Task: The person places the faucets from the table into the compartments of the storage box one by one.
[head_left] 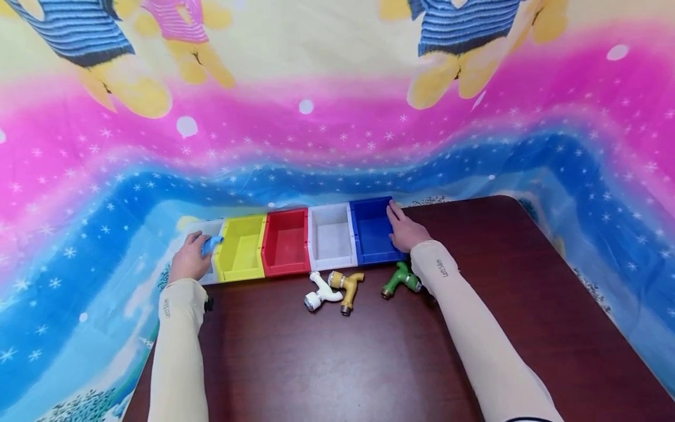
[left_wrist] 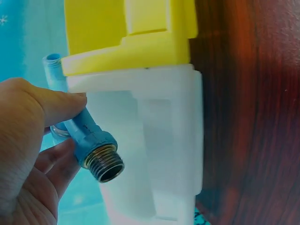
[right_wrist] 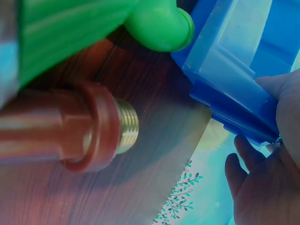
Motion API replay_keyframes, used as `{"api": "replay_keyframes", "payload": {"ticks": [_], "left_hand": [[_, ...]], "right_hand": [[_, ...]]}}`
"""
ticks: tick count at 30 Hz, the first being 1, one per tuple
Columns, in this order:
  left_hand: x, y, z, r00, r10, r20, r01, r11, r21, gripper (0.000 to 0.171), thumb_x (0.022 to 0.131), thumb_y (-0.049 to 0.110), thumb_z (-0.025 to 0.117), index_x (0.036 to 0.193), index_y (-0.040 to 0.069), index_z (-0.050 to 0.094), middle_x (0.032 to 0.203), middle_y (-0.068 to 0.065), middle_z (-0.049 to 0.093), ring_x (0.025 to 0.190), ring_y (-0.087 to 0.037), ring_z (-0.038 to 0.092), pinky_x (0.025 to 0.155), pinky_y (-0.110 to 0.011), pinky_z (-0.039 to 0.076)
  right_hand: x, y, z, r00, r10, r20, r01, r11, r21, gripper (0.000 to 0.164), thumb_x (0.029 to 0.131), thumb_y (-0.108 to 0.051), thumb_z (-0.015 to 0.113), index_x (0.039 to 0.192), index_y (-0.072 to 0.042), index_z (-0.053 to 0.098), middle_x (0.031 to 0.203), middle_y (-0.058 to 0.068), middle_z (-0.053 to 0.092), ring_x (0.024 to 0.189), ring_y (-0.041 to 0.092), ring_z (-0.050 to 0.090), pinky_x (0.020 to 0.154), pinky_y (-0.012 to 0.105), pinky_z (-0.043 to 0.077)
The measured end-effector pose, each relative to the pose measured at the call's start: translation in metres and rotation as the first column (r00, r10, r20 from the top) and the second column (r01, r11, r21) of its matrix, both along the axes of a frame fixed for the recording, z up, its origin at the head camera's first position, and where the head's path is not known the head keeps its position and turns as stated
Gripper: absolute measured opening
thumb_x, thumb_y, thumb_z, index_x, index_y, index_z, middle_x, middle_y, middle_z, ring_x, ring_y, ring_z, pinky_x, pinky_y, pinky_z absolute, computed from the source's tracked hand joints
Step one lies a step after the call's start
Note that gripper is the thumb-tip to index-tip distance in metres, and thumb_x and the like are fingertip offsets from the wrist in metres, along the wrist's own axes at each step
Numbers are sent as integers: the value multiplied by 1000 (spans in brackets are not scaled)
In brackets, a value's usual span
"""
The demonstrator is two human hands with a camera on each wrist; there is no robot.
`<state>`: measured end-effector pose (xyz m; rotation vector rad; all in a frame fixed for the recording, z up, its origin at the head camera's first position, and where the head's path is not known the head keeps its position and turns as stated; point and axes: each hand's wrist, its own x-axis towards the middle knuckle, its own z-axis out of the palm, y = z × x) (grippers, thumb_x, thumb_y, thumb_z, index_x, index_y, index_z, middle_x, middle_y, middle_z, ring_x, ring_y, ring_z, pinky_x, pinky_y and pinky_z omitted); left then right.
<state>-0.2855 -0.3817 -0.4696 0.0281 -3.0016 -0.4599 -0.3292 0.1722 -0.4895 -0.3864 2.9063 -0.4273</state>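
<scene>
My left hand point(head_left: 190, 257) pinches a blue tap point(left_wrist: 89, 136) between thumb and fingers, beside and partly over the leftmost white bin point(left_wrist: 187, 140). The tap's threaded end points toward that bin. At the other end of the row, my right hand point(head_left: 408, 231) holds the right wall of the blue bin point(head_left: 373, 234), thumb on the inner side and fingers outside. Near it on the table lie a green tap point(head_left: 402, 280) and a red-brown tap point(right_wrist: 84, 126), the latter hidden by the sleeve in the head view.
Between the end bins stand a yellow bin point(head_left: 242, 246), a red bin point(head_left: 286, 243) and another white bin point(head_left: 332, 237). In front of them lie a white tap point(head_left: 323, 292) and a mustard-yellow tap point(head_left: 349, 288) on the dark wooden table point(head_left: 337, 363). A printed curtain point(head_left: 316, 146) hangs behind.
</scene>
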Motion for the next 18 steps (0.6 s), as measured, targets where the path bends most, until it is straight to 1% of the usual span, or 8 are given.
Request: {"api": "replay_keyframes", "payload": {"ticks": [3, 8, 14, 18], "left_hand": [[-1, 0, -3, 1000, 11, 13, -11, 1000, 12, 49, 103, 17, 58, 147, -4, 48, 159, -31, 33, 135, -58, 45, 110, -72, 39], [-1, -2, -7, 1000, 27, 11, -28, 999, 40, 51, 105, 19, 55, 149, -4, 45, 160, -30, 32, 138, -56, 42, 112, -71, 38], [0, -4, -10, 998, 52, 20, -53, 996, 75, 51, 105, 17, 57, 151, -2, 45, 162, -29, 30, 141, -56, 39, 113, -72, 36], [1, -7, -11, 998, 62, -7, -61, 995, 82, 50, 104, 13, 59, 151, -1, 46, 163, -28, 29, 139, -58, 40, 111, -74, 36]], "right_hand": [[1, 1, 1, 1000, 9, 1, -9, 1000, 3, 80, 106, -17, 55, 167, -7, 4, 176, 6, -11, 122, 37, 64, 52, 32, 46], [0, 0, 2, 1000, 6, 3, -6, 1000, 12, 80, 106, -17, 55, 167, -8, 4, 176, 6, -12, 123, 36, 64, 52, 32, 46], [2, 1, 1, 1000, -3, 23, 3, 1000, 8, 81, 106, -17, 55, 167, -9, 3, 176, 5, -13, 135, 39, 56, 52, 31, 46], [0, 1, 0, 1000, 0, 12, 0, 1000, 1, 82, 105, -17, 56, 167, -9, 4, 176, 5, -10, 139, 39, 52, 52, 31, 46]]}}
